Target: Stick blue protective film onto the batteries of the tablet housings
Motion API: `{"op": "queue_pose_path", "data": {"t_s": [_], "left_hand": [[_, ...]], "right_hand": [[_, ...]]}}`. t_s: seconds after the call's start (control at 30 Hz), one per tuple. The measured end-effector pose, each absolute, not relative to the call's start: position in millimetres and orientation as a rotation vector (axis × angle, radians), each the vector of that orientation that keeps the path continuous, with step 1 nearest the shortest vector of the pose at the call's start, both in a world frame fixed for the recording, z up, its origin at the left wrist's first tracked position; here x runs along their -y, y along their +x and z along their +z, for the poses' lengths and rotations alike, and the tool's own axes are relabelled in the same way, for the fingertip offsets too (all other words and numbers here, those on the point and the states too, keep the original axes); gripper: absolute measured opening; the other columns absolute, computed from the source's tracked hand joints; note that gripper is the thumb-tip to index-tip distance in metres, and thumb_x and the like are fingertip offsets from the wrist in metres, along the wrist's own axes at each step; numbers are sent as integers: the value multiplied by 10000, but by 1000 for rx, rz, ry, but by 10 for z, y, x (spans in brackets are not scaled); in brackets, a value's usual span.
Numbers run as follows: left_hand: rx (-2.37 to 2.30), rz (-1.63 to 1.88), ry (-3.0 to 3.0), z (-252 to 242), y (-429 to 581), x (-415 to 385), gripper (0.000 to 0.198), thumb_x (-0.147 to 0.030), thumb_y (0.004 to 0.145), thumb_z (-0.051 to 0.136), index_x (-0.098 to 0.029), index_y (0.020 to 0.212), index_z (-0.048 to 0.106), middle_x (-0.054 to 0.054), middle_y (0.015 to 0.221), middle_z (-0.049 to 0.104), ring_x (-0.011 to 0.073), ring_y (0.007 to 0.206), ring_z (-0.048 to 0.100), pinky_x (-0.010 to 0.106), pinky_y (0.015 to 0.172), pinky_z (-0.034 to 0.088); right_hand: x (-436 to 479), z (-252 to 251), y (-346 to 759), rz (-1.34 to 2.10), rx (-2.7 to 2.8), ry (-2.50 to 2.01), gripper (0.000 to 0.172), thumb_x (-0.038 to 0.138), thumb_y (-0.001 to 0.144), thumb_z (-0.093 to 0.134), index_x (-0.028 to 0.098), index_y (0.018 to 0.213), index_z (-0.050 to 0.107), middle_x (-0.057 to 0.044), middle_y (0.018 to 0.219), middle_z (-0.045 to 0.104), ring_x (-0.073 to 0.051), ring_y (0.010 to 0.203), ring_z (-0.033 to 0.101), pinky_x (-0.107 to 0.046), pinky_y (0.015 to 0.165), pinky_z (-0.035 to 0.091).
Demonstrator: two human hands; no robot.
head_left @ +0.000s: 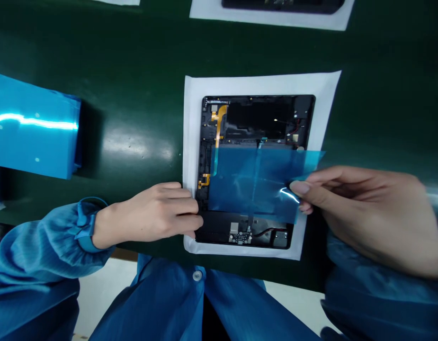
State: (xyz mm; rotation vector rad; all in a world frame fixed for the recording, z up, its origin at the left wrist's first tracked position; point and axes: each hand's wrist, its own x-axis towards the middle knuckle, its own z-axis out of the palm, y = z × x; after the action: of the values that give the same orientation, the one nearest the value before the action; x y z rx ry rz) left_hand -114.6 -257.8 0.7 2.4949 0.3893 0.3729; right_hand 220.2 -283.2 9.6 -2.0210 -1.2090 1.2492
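Observation:
An opened black tablet chassis point(256, 118) lies on a white sheet point(261, 85) on the green surface, its boards and orange flex cables showing. A translucent blue film point(250, 182) covers its middle. My right hand point(364, 213) pinches the film's right edge between thumb and fingers, and that edge is lifted a little. My left hand point(155, 213) lies with its fingers together, pressing on the chassis' left edge near the lower corner.
A stack of blue film sheets point(34, 128) sits at the far left on the green surface point(133, 94). Another white sheet point(272, 16) with a dark device on it lies at the top edge. The table's front edge runs just below the chassis.

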Motion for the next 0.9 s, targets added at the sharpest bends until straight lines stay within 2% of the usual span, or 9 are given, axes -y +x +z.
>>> {"op": "queue_pose_path", "data": {"t_s": [0.27, 0.43, 0.6, 0.9], "left_hand": [[-411, 364, 2494, 23, -1150, 2578, 187, -279, 1108, 613, -158, 992, 697, 6, 876, 688, 148, 785, 585, 309, 730, 441], [-424, 339, 2506, 38, -1153, 2586, 190, -289, 1121, 580, -189, 1007, 694, 0, 890, 687, 147, 795, 590, 313, 735, 464], [-418, 337, 2474, 25, -1168, 2590, 198, -296, 1117, 596, -163, 1011, 697, 8, 904, 690, 142, 798, 604, 317, 738, 438], [-421, 322, 2488, 56, -1157, 2574, 164, -290, 1104, 623, -178, 1014, 703, 13, 900, 696, 145, 794, 617, 313, 722, 456]], "right_hand": [[2794, 96, 2182, 1275, 1190, -2077, 555, 741, 600, 945, 225, 745, 803, -51, 576, 704, -163, 470, 619, -291, 500, 542], [2804, 75, 2211, 1306, 1166, -2099, 570, 733, 599, 947, 209, 769, 803, -55, 582, 709, -170, 495, 643, -282, 525, 532], [2782, 93, 2198, 1314, 1172, -2107, 592, 748, 577, 942, 201, 749, 797, -61, 563, 700, -177, 475, 631, -290, 506, 523], [2770, 109, 2209, 1333, 1178, -2073, 583, 735, 575, 956, 200, 752, 805, -59, 570, 706, -178, 480, 640, -298, 525, 555]]}}
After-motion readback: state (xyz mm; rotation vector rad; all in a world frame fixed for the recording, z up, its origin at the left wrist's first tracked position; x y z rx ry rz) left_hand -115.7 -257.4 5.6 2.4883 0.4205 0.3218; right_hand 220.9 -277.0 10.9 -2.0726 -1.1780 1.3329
